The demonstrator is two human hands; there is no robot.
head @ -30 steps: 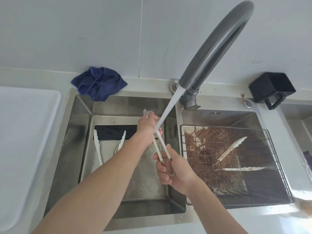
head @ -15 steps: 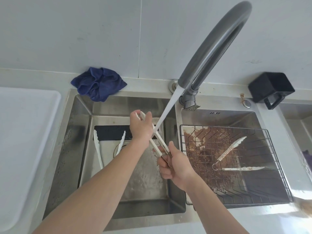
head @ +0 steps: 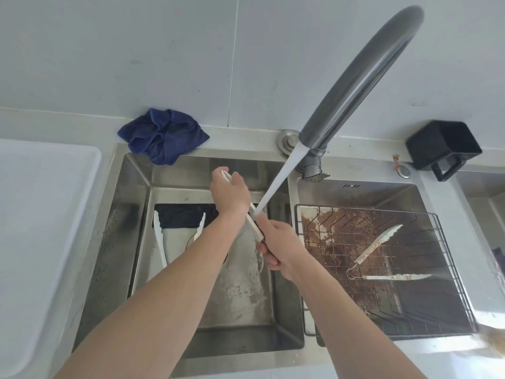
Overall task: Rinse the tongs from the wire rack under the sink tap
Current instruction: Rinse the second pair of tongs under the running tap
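Diagonally under the grey curved tap's stream (head: 276,187), white slim tongs (head: 252,224) point up-left: left hand (head: 231,196) gripping the tips, right hand (head: 281,247) clasping the hinge end.

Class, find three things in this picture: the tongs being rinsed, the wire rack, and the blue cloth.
tongs being rinsed (head: 254,226), head view, white arm between the hands
wire rack (head: 448,243), head view, right rim
blue cloth (head: 164,136), head view, crumpled middle

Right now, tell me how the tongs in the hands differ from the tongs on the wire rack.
The held tongs are squeezed shut, gripped by the left hand and the right hand in the tap stream; the rack tongs lie spread open, untouched, on the wire rack. The rack tongs show brown stains; the visible part of the held tongs looks clean. Both are white.
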